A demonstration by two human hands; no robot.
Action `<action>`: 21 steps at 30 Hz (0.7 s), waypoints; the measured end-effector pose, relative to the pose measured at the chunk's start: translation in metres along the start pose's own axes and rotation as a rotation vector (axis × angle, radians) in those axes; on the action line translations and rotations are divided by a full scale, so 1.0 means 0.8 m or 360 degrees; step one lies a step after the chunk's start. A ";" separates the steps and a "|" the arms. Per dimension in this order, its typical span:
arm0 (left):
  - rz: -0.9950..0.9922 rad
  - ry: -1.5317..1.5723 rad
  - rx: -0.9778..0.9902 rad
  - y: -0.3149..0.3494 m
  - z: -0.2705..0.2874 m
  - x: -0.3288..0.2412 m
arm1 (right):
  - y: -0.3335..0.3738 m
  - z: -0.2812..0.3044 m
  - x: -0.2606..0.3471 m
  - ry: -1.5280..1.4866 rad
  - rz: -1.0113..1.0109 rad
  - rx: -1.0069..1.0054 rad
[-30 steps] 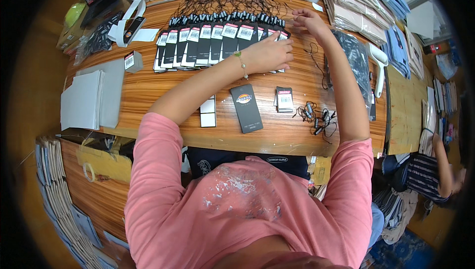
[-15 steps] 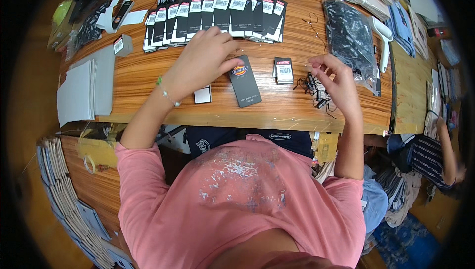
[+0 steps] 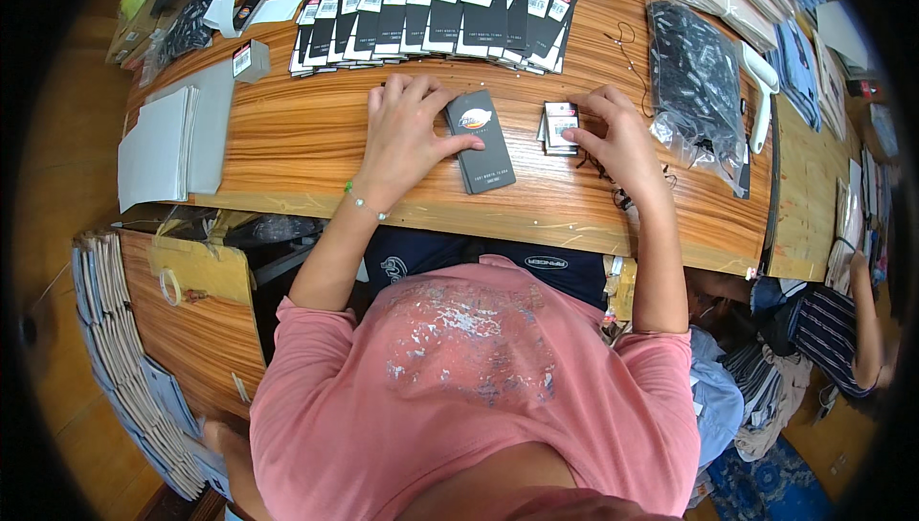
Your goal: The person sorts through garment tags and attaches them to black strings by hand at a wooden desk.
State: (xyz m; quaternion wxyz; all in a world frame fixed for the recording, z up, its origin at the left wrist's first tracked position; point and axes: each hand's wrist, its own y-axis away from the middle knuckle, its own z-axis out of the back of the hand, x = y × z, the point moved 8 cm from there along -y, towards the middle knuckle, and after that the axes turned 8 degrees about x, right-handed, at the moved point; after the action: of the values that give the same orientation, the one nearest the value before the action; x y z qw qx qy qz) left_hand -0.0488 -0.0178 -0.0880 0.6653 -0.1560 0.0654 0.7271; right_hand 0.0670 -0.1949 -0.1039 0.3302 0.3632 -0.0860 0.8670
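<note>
A small pile of dark grey hang tags (image 3: 490,165) lies on the wooden table in front of me. My left hand (image 3: 407,128) is at its left side, thumb pressed on the top tag and index fingertip by the upper corner, the other fingers curled toward the tabletop. To the right is a little stack of white label cards (image 3: 559,119) with a red band. My right hand (image 3: 613,133) pinches these at their right edge, thumb on the face. Black strings with small clips (image 3: 622,197) lie partly hidden beneath my right hand and wrist.
Finished-looking dark tags with white labels and strings (image 3: 431,18) fan out along the far side. A clear bag of black clips (image 3: 694,71) and a white-handled tool (image 3: 759,90) lie right. White sheets (image 3: 158,147) and a small grey box (image 3: 251,61) are left. Another person's arm (image 3: 864,329) shows far right.
My left hand has come down from near the tag rows, its thumb now further onto the dark tags. My right hand has moved left from the strings to the label cards.
</note>
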 end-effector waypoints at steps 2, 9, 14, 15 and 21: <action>0.0020 0.0104 -0.0058 0.000 0.000 0.001 | -0.001 0.001 0.000 -0.0165 0.0064 -0.0047; 0.0348 0.1645 0.0086 0.005 -0.036 0.032 | -0.003 -0.011 -0.019 -0.0892 -0.0085 0.0043; 0.0358 0.2174 0.0042 0.009 -0.017 0.016 | 0.034 -0.001 0.045 -0.1002 0.0094 -0.0107; 0.0363 0.2190 0.0047 0.013 -0.017 0.013 | 0.039 -0.006 0.062 -0.0928 0.0159 -0.0105; 0.0289 0.2077 -0.0046 0.028 -0.014 -0.010 | 0.056 -0.037 0.083 -0.0732 0.0308 -0.0422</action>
State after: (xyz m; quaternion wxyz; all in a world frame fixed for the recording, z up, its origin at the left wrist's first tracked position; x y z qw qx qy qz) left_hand -0.0684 -0.0315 -0.0985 0.4227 -0.5677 0.4585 0.5373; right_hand -0.0128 -0.1835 -0.0759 0.2622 0.4941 -0.3058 0.7705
